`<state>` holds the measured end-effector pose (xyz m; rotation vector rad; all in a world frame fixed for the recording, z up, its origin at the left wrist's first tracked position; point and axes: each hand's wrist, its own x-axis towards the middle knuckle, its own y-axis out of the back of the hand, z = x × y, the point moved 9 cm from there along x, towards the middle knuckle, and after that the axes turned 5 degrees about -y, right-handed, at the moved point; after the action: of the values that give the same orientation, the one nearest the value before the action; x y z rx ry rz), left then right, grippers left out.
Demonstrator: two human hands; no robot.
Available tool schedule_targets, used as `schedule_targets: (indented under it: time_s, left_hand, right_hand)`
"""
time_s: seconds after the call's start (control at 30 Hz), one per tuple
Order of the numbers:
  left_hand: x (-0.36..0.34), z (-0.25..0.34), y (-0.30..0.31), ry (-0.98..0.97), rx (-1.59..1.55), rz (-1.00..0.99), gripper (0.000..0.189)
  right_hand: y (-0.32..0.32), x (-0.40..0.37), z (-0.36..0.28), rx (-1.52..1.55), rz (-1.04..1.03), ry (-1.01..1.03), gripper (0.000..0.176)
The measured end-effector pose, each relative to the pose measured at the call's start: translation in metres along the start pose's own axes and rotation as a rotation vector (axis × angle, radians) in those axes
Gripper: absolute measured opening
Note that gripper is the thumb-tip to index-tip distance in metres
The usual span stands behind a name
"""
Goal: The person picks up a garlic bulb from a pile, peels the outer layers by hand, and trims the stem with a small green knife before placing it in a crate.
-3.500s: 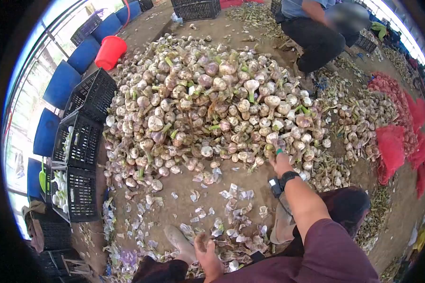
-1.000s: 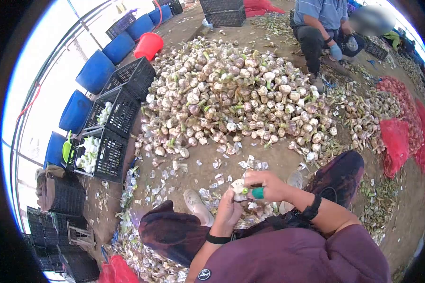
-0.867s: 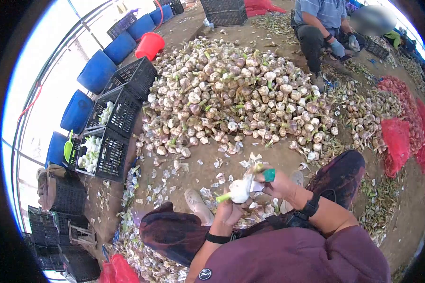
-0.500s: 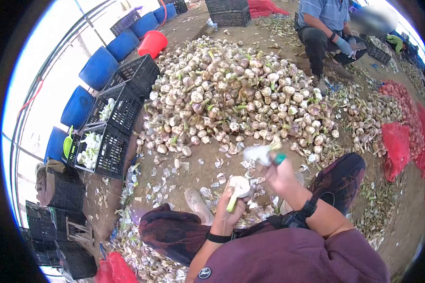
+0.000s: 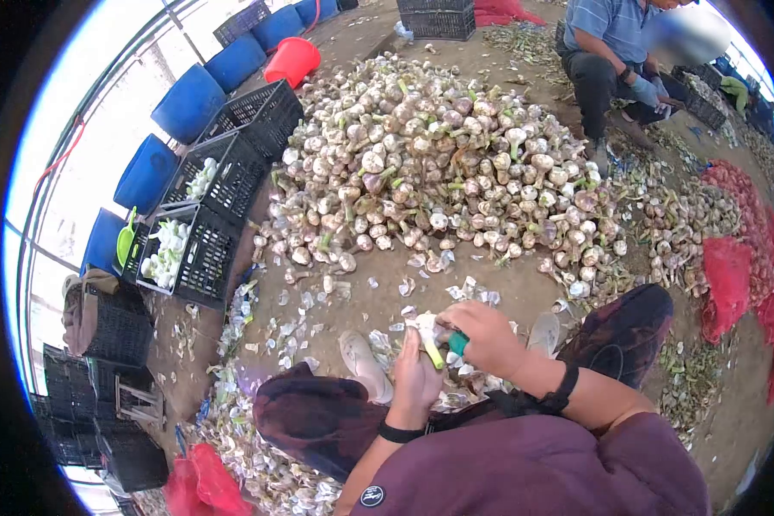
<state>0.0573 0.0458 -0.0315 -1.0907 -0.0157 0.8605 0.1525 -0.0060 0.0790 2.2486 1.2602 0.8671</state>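
My left hand (image 5: pixel 415 378) is closed around a white garlic bulb (image 5: pixel 426 326), whose cut green stem points down and toward me. Right against the bulb, my right hand (image 5: pixel 490 340) grips a tool with a green handle (image 5: pixel 458 344). The tool's working end is hidden by my fingers and the bulb. Beyond my hands rises a large heap of unpeeled garlic (image 5: pixel 456 163), with stems and dirt on many bulbs. Papery garlic skins (image 5: pixel 297 322) are scattered on the ground around my feet.
Black crates (image 5: pixel 202 258) on the left hold cleaned white garlic (image 5: pixel 168 249). Blue barrels (image 5: pixel 189 103) and a red bucket (image 5: pixel 293 61) stand behind them. Red mesh sacks (image 5: pixel 727 275) lie at right. A co-worker in a blue shirt (image 5: pixel 606 39) crouches beyond the heap.
My right hand has come down and left to the bulb, bringing the green-handled tool against it. My left hand still holds the garlic. The view has shifted slightly.
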Motion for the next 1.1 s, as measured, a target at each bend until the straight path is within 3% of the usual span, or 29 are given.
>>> schedule_targets:
  time_s: [0.4,0.6,0.7,0.87,1.0,1.07,1.1]
  left_hand:
    - [-0.005,0.002,-0.009,-0.099,0.010,-0.134,0.036]
    - [-0.005,0.000,-0.010,-0.110,0.085,-0.052,0.033]
    - [-0.007,-0.002,-0.006,-0.043,0.074,-0.005,0.027]
    - [-0.011,-0.012,-0.004,0.200,0.304,-0.128,0.037]
    - [-0.027,-0.022,-0.012,0.324,0.530,-0.183,0.049]
    - [-0.028,-0.013,-0.027,0.197,0.477,-0.259,0.055]
    - [-0.029,-0.008,-0.035,0.148,0.482,-0.290,0.056]
  right_hand:
    - [-0.006,-0.004,-0.012,-0.175,-0.034,0.145,0.023]
    - [-0.007,-0.005,-0.017,-0.287,-0.063,0.202,0.016]
    - [-0.004,-0.005,-0.018,-0.311,-0.027,0.235,0.014]
    - [0.004,0.002,0.003,-0.371,0.007,0.225,0.013]
    - [0.007,0.012,0.046,-0.505,0.018,0.116,0.013]
    - [0.008,0.015,0.074,-0.554,-0.026,0.025,0.012]
    - [-0.003,0.012,0.091,-0.587,-0.212,-0.092,0.015]
